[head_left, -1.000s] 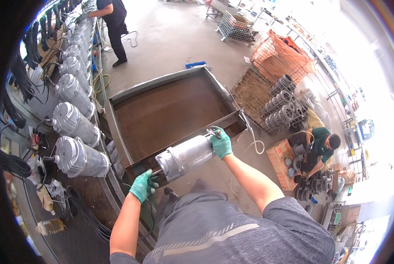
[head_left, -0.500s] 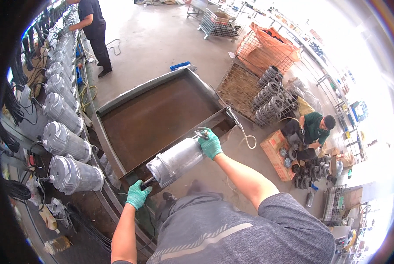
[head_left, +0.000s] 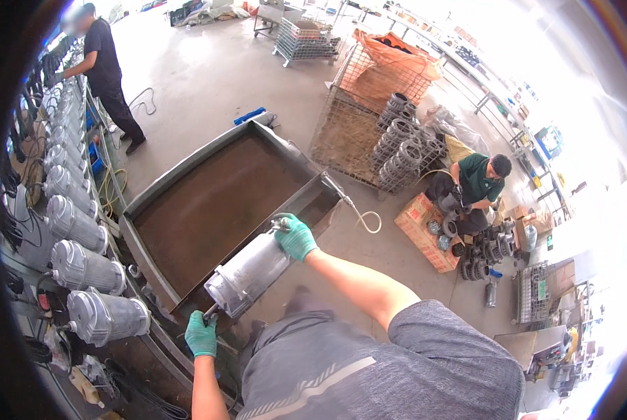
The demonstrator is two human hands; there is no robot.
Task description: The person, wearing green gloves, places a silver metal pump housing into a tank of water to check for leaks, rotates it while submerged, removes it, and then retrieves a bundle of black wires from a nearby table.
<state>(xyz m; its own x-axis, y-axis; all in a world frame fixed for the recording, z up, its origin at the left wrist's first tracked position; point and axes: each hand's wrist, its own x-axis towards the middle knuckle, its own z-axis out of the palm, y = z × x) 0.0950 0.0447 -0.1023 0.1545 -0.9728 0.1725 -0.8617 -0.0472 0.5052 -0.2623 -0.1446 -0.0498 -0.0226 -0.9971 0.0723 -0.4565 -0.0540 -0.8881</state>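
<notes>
A grey metal cylinder, a pump or motor body (head_left: 252,271), lies tilted between my hands along the near side of a water tank (head_left: 152,269). My left hand (head_left: 201,334), in a green glove, is closed around a dark rod-like piece or cable end at the cylinder's lower left end. At the opposite end, my gloved right hand (head_left: 297,238) grips a small metal fitting, its fingers wrapped over the rim. Brown, murky water (head_left: 215,196) fills the tank. The cylinder's underside is hidden.
Similar grey cylinders (head_left: 108,316) stand in a row on the left bench. An air gun (head_left: 338,187) with a hose rests at the tank's right corner. One person stands far left; another sits right, beside a cardboard box (head_left: 432,231). Castings (head_left: 397,150) sit on a mesh pallet.
The whole scene has shifted left in the view as my head turned. Both hands keep their hold on the cylinder, which remains by the tank's near side.
</notes>
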